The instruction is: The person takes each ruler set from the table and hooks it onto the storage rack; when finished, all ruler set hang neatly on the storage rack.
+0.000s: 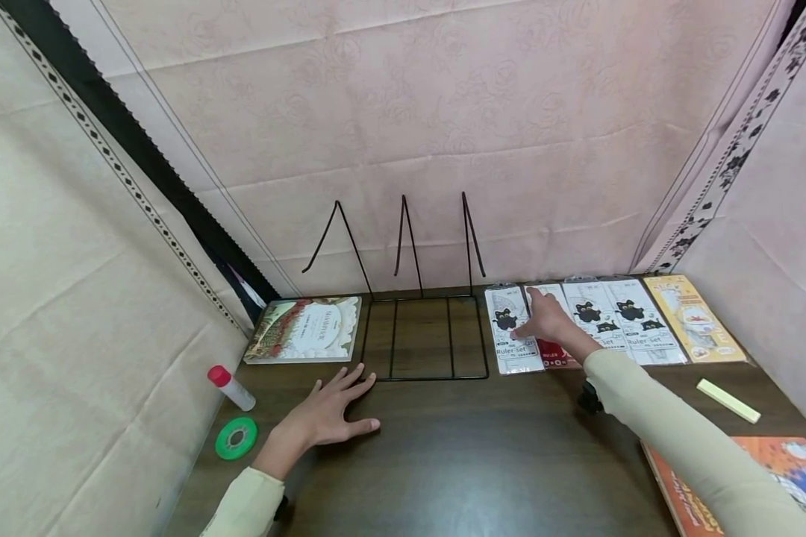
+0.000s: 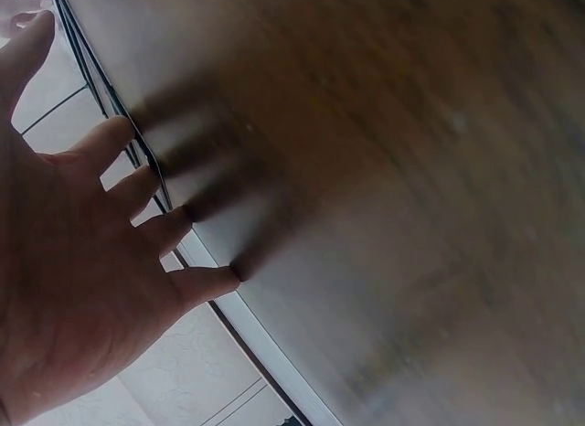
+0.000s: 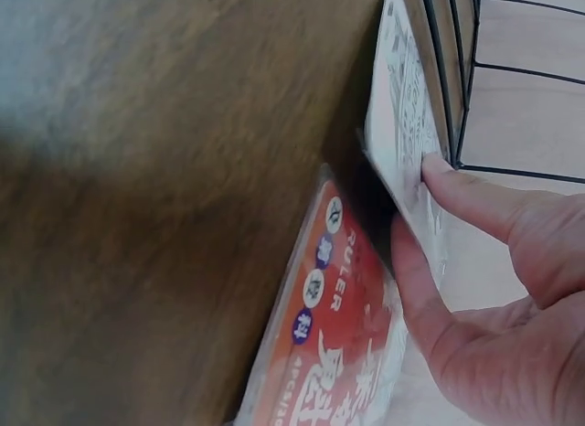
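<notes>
My right hand (image 1: 545,321) pinches the leftmost ruler set pack (image 1: 514,352), a white card with a black cat on it. In the right wrist view, the thumb lies on the pack's face (image 3: 402,106) and a finger is tucked behind its edge, which stands tilted off the table. A red ruler pack (image 3: 343,307) lies right beside it. My left hand (image 1: 329,414) is spread palm down on the table with nothing in it, fingertips near a black wire rack (image 1: 419,380) and a white-covered book (image 1: 322,328).
More cat ruler sets (image 1: 598,294) and a yellow pack (image 1: 695,321) continue the row rightward. A pale yellow strip (image 1: 728,400) and an orange book (image 1: 685,492) lie at the right. A glue stick (image 1: 231,388) and green tape roll (image 1: 236,438) lie left. Cloth walls surround the table.
</notes>
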Demonstrator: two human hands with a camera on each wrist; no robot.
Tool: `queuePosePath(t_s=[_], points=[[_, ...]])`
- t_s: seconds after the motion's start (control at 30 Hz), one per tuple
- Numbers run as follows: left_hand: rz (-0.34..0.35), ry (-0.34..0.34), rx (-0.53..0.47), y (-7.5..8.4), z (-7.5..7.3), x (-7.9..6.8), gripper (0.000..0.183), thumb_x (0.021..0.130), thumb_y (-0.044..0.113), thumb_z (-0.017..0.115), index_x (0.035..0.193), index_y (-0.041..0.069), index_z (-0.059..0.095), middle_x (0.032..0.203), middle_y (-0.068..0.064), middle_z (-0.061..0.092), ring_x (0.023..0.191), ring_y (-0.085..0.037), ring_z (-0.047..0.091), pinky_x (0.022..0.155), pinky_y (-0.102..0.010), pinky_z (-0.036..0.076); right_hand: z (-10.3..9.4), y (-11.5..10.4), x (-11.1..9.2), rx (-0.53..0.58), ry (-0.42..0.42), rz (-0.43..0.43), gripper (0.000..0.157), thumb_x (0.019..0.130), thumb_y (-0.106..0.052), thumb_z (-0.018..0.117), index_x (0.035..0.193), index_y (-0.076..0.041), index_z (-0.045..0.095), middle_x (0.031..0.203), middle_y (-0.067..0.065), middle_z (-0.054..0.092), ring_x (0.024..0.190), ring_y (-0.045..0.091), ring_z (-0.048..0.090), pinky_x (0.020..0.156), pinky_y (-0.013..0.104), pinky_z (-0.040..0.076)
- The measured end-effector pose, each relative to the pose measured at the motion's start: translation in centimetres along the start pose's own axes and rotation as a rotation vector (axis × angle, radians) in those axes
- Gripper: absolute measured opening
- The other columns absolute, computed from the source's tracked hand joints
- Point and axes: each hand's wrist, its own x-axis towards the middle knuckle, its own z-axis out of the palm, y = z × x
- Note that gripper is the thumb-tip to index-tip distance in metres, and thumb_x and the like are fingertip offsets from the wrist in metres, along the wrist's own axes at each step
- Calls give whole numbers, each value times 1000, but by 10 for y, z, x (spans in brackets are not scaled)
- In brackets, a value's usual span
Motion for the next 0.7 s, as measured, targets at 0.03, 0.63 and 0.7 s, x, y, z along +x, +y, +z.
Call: queuePosePath(t_s=[0.03, 0.63, 0.7], points=[[-1, 1, 1, 0, 0, 0, 86, 79, 81, 47, 151, 41, 24, 163, 6, 13, 151, -29, 14, 112, -69, 14, -1, -1, -1, 5, 1, 4, 120, 63, -31, 89, 150, 8, 15, 136, 39, 41, 127, 53, 39, 108, 59, 35], [8, 3, -8, 3, -1, -2, 89, 78, 82, 45, 152, 38, 23, 163, 5, 13, 151, -30, 12, 112, -69, 13, -11, -12, -19, 305, -58, 21, 74, 81, -17, 76, 142, 0, 38, 120, 22, 59, 89, 27, 66, 72, 35, 57], [10, 6, -9, 2, -1, -3, 88, 79, 82, 45, 152, 38, 23, 163, 5, 13, 151, -30, 12, 112, -70, 13, -13, -15, -23, 272, -35, 1, 69, 81, -18, 76, 139, -1, 43, 120, 21, 61, 96, 28, 64, 77, 35, 54]])
